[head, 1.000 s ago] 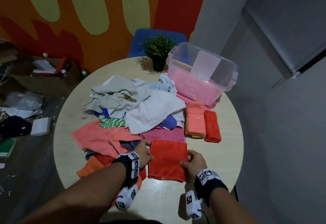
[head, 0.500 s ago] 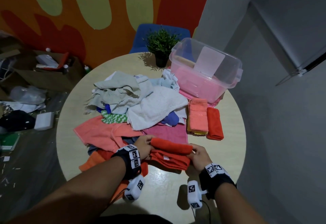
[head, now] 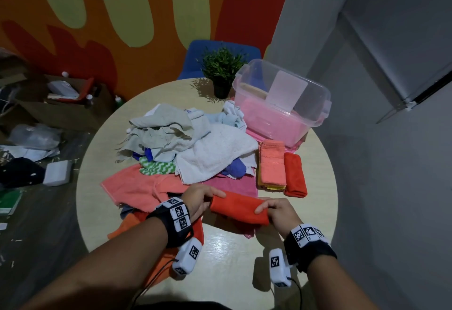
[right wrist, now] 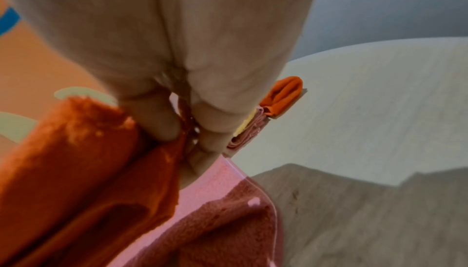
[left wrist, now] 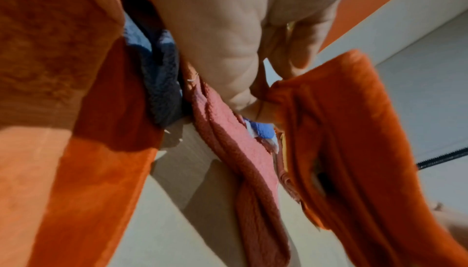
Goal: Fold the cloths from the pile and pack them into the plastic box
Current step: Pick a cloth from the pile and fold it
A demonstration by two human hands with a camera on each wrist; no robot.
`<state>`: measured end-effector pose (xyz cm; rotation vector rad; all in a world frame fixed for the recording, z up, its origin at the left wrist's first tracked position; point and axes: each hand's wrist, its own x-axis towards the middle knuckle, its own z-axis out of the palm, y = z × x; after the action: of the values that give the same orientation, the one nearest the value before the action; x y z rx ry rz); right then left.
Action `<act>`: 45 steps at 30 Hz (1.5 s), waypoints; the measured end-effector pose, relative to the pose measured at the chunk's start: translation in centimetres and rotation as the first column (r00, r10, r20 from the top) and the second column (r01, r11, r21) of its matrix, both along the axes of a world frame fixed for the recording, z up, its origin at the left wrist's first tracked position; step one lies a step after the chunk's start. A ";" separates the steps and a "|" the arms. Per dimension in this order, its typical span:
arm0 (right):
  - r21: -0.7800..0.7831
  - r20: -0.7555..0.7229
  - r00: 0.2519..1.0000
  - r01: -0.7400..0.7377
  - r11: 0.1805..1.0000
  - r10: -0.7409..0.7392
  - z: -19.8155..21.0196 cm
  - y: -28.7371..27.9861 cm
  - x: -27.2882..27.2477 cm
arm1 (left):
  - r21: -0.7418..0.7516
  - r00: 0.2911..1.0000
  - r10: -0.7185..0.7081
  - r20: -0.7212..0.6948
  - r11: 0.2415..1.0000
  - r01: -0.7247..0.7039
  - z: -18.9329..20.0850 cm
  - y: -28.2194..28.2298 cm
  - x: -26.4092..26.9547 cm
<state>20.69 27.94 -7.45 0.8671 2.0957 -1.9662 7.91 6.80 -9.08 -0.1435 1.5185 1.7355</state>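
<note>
Round pale table [head: 305, 212] under you: your left hand [head: 199, 198] and right hand [head: 277, 212] each pinch an end of the red-orange cloth [head: 238, 208] at 6 o'clock, just off the surface. Keep edges aligned, tension even. It's plush, doubled over; plastic box [head: 315, 114] waits at 1 o'clock.

pile [head: 186, 143] hides lower cloths; wrist views blurred
</note>
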 end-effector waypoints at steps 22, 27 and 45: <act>-0.091 -0.179 0.982 0.047 0.995 -0.063 3.6 1.1 -0.7 | 0.033 0.969 -0.176 -0.172 0.982 0.184 3.6 7.3 -1.4; 0.137 -0.186 0.972 -0.116 0.984 0.141 4.0 4.4 0.2 | -0.099 0.913 -0.116 -0.392 0.992 0.084 3.4 11.6 -1.1; 0.697 0.244 0.969 -0.142 0.703 -0.047 -1.4 15.5 -5.9 | -0.856 0.266 -0.895 -0.358 0.428 0.290 0.7 20.1 -2.2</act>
<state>14.84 43.43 -8.84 1.0700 2.6926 -0.8888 5.71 26.94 -8.34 1.0010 2.3222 0.3955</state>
